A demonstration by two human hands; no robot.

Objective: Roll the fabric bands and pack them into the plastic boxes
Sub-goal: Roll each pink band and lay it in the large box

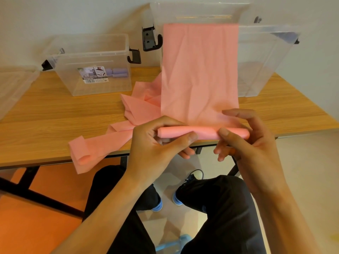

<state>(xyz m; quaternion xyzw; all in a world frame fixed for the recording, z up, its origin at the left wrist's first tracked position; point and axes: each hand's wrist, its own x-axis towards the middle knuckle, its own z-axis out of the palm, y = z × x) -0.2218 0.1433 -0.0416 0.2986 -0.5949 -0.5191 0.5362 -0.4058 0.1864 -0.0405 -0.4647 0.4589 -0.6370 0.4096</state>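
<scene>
It looks like a plain workroom or office rather than a home: a wood-grain table on black metal legs stands by a bare off-white wall. Clear plastic boxes sit along its far edge, and the floor beneath is part orange, part pale.

Fabric band draped over right box, left box on table

A wood-grain table on black metal legs stands against a plain off-white wall. The floor beneath is orange on the left and pale beige on the right. The light is soft and even.
</scene>
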